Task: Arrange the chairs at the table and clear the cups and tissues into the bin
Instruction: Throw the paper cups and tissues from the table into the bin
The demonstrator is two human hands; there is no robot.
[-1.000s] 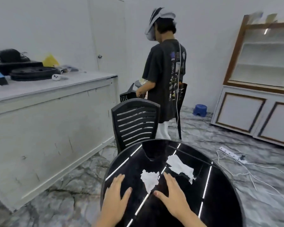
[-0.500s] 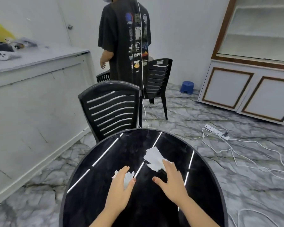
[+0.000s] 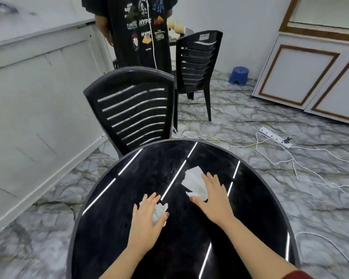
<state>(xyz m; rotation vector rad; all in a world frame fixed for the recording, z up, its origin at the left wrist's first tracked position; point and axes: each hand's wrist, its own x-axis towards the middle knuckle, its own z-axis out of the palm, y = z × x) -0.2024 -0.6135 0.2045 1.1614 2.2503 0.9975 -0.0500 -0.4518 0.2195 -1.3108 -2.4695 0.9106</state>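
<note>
On the round glossy black table my left hand pinches a small crumpled white tissue between thumb and fingers. My right hand lies flat with spread fingers on a larger, flatter white tissue. A black slatted chair stands at the table's far edge with its back toward me. Farther back stands a second black chair, next to another dark table that carries paper cups and a tissue.
A person in a black printed T-shirt stands behind the near chair. A white counter runs along the left, a white cabinet along the right. On the marble floor are a blue stool and a power strip with loose cables.
My view has tilted down toward the table. My left hand has closed on the small tissue and crumpled it. My right hand has slid forward onto the larger tissue.
</note>
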